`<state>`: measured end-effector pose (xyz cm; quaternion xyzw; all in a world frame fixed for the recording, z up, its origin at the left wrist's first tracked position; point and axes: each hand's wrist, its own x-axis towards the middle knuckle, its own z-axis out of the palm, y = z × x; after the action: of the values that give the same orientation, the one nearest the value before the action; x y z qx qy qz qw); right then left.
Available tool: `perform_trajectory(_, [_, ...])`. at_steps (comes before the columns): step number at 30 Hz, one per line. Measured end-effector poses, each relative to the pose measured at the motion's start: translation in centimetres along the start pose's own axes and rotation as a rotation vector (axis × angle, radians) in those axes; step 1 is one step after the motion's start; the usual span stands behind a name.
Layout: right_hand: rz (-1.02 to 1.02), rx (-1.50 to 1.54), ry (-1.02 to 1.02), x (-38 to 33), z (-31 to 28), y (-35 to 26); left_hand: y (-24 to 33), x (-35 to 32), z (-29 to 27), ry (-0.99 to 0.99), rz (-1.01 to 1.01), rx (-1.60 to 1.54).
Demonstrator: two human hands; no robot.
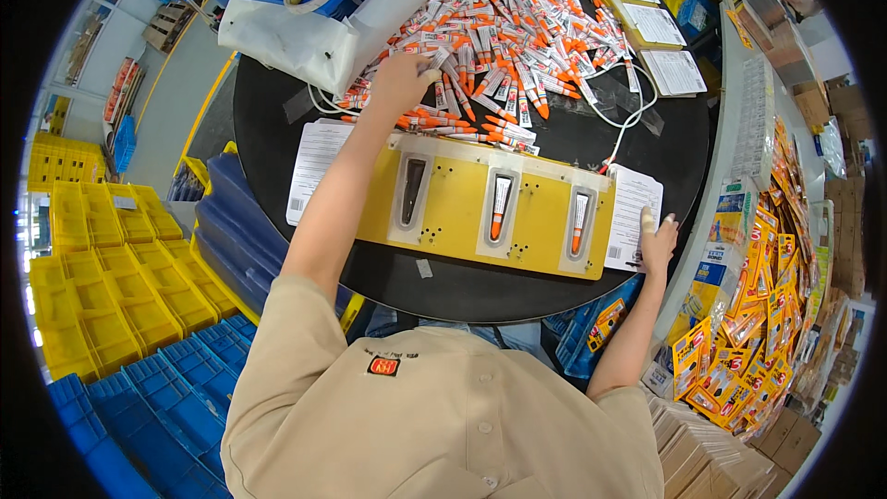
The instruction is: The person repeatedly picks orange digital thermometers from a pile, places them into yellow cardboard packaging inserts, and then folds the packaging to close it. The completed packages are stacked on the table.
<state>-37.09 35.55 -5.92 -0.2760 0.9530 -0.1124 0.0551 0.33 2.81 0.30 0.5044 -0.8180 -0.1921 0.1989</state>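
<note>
tube pile [504,37] — cut off above | right card print [637,194] — too small

Ahead of my left hand [403,85], the heap of orange-capped tubes [504,28] obstructs low travel; a draped white plastic sheet [282,42] walls its left side. Nearer my body, the yellow board [453,187] spans the middle, its left end crossed above by my forearm. Bare black tabletop [480,296] gives a passage along the board's near edge, interrupted by one small scrap [424,268]. Beyond the board's right half lies another bare patch, partly ringed by a looped white cable [652,92]. My right hand [658,242] occupies the gap beside the board's right end.
</note>
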Motion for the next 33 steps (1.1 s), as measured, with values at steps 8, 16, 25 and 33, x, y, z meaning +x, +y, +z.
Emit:
perform_trajectory(8, [-0.333,0.177,0.37,-1.7,1.8,0.1,3.0,-15.2,-3.9,-0.396,-0.127,-0.01])
perform_trajectory(16, [-0.235,0.153,0.589,-6.2,-7.4,-4.3,3.3,-14.8,-2.6,-0.383,-0.141,0.205])
perform_trajectory(25, [-0.357,0.7,-0.082,-16.1,-2.0,-17.0,-8.0,-16.1,-9.1,0.063,-0.503,0.31])
perform_trajectory(33, [-0.399,0.855,0.146,-15.3,0.9,-16.9,-5.0,-14.2,-14.4,-0.174,-0.285,0.582])
